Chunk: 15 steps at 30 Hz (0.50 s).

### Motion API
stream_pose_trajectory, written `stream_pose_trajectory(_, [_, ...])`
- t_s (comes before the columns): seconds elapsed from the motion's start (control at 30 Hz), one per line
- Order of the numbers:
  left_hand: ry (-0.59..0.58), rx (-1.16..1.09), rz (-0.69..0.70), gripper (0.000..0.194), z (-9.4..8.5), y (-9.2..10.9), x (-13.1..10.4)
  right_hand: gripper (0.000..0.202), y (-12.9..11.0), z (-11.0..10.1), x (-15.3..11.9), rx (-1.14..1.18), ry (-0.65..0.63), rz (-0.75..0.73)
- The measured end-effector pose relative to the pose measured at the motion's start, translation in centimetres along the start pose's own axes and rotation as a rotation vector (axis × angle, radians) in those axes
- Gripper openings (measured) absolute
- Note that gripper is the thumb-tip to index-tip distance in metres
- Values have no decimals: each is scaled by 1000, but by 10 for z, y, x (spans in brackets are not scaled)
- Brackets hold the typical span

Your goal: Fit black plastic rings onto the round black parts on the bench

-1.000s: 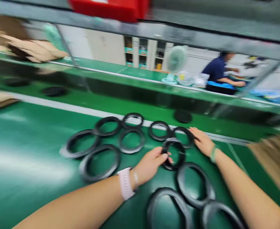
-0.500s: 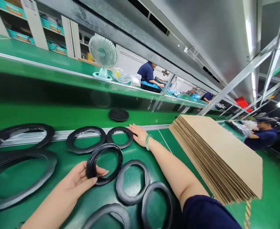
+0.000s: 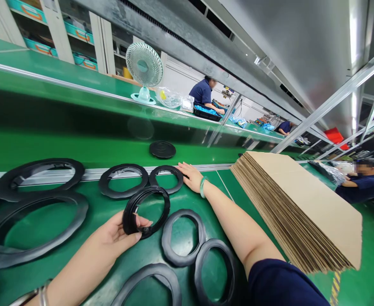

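My left hand (image 3: 115,233) grips a black ring (image 3: 146,211), holding it tilted up off the green table (image 3: 11,293). My right hand (image 3: 191,175) lies flat, fingers spread, touching the edge of a smaller black ring (image 3: 166,179) near the metal rail. Several more black rings lie flat around them: one (image 3: 123,181) beside the small ring, two large ones (image 3: 34,227) at the left, and others (image 3: 183,238) in front of me.
A thick stack of flat cardboard sheets (image 3: 298,208) sits to the right. A black disc (image 3: 162,149) lies on the conveyor belt beyond the rail. A small fan (image 3: 144,70) stands on the far shelf. Other people (image 3: 204,93) work in the background and at the right (image 3: 362,180).
The camera swung right and up, bringing the cardboard stack into view. My left hand raised the ring it holds a little; my right hand stays by the small ring.
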State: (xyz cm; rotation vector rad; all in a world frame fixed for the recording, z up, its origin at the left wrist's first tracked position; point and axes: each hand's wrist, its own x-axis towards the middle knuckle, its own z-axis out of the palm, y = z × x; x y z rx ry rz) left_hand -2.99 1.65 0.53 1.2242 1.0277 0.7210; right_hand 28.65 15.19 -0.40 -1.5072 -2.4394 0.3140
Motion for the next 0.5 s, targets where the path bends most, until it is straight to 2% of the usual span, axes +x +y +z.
stream_pose_trajectory(0.1, [9,5,-22,41,2,12,-1,51,2,1,4,-14,3,-8])
stream_pose_trajectory(0.2, [19,-63,24,32,6,16,1,55,6,2,4,-19,13,-41])
stream_pose_trajectory(0.3, [-21,-221,95,27,13,16,-4,57,13,2,-9,26,60,-131])
stream_pose_trajectory(0.37, [4,-270,94,29,19,16,-6,54,27,4,-16,90,127,-199])
stream_pose_trajectory(0.43, [23,-305,63,31,22,12,-3,48,45,17,-11,171,187,-255])
stream_pose_trajectory(0.5, [27,-333,33,35,22,3,6,43,49,42,6,251,283,-300])
